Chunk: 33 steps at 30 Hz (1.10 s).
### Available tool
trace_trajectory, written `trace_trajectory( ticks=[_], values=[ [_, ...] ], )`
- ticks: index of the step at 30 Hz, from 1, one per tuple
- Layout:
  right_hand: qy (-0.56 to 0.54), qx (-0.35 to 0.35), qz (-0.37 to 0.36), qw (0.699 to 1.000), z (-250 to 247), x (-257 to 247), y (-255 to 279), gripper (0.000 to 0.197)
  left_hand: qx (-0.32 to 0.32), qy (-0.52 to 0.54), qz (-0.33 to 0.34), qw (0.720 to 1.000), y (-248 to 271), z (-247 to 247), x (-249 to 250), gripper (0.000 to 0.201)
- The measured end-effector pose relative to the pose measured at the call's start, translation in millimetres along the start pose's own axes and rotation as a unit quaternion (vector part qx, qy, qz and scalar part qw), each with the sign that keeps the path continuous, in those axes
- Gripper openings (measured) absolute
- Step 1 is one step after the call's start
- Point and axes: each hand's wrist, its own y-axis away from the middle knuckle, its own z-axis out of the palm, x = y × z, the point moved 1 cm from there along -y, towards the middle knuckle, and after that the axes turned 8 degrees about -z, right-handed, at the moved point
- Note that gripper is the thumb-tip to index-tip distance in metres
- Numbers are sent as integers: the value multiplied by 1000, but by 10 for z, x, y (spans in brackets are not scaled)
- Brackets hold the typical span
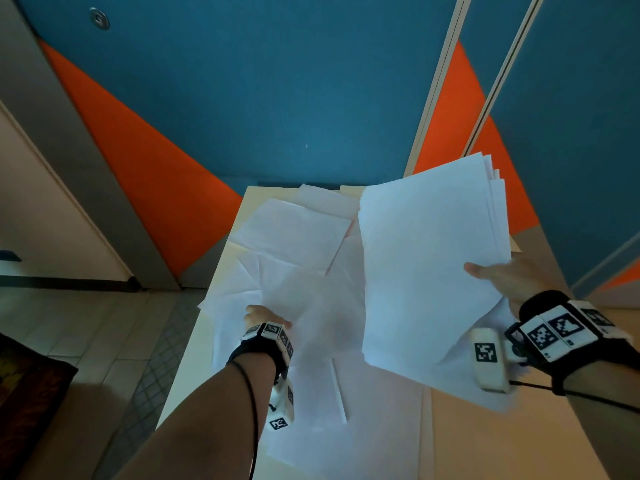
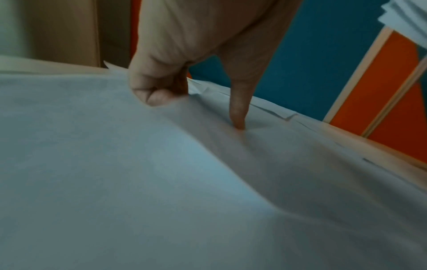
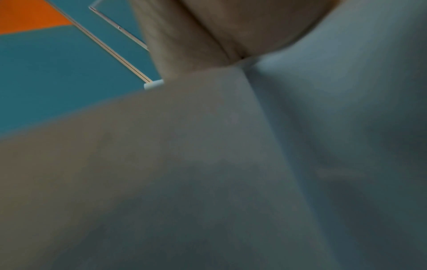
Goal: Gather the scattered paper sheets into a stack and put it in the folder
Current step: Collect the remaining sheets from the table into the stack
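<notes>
- the right hand (image 1: pixel 509 277) grips the stack (image 1: pixel 429 271), lifted over the right of the bench (image 1: pixel 502 438).
- the left hand (image 2: pixel 196 45) pinches a loose sheet (image 2: pixel 115 164) on the near left pile.
- slide each sheet off slowly and lay it square on the stack.

A stack of white sheets (image 1: pixel 429 271) is lifted up at the right of the picture. More loose white sheets (image 1: pixel 294 244) lie spread out and overlapping in the middle.

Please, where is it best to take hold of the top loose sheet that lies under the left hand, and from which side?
Probably its near-left edge, coming from the left. The left hand already pinches the loose sheet there, thumb against fingers, and the paper lifts and bows beside it. The right hand is busy gripping the stack raised over the table.
</notes>
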Motion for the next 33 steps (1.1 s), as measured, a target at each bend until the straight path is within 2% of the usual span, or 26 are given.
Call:
trace_trajectory(
  ticks=[1, 2, 3, 5, 6, 8, 10, 12, 15, 16, 19, 21, 23, 25, 27, 33],
  values=[
    [4, 3, 2, 1000, 0, 4, -5, 56, -30, 30, 8, 999, 16, -6, 17, 58],
    [7, 3, 4, 1000, -5, 7, -10, 57, -77, 15, 14, 997, -17, 11, 37, 45],
    [10, 2, 7, 1000, -9, 23, -28, 58, -77, -24, 46, 996, -16, 48, 20, 38],
    [16, -11, 8, 1000, -14, 11, -58, 54, -90, 49, 16, 995, 66, -17, 28, 18],
    [15, -19, 8, 1000, -19, 1, -78, 52, -82, 38, 37, 995, 69, -38, 1, 17],
    [16, -29, 9, 999, -11, -30, -101, 53, -63, 49, 20, 997, 44, -91, -64, 34],
    [17, -43, 5, 999, 12, -26, -153, 57, -60, 54, 1, 997, 54, -146, -179, 38],
    [13, -59, 8, 998, 44, -23, -160, 62, -54, 44, -7, 998, 89, -205, -334, 36],
    [21, -74, 2, 997, 108, -83, -140, 56, -51, 6, -23, 998, 101, -283, -567, 19],
    [21, -81, -3, 997, 126, -101, -145, 57, -48, -14, -31, 998, 130, -302, -640, 22],
    [16, -102, -13, 995, 211, -177, -98, 63, -13, -120, -71, 990, 239, -313, -867, 42],
    [22, -115, -17, 993, 257, -185, -78, 60, 16, -160, -88, 983, 337, -318, -958, 56],
    [33, -130, -23, 991, 298, -217, -20, 55, 25, -133, -95, 986, 436, -338, -966, 72],
    [32, -139, -26, 989, 324, -226, 27, 60, 41, -100, -93, 990, 477, -345, -954, 81],
    [36, -143, -28, 989, 333, -240, 84, 64, 44, -21, -99, 994, 448, -322, -965, 75],
    [57, -140, -38, 988, 291, -223, 151, 67, -12, -25, -37, 999, 419, -378, -974, 44]
  ],
)
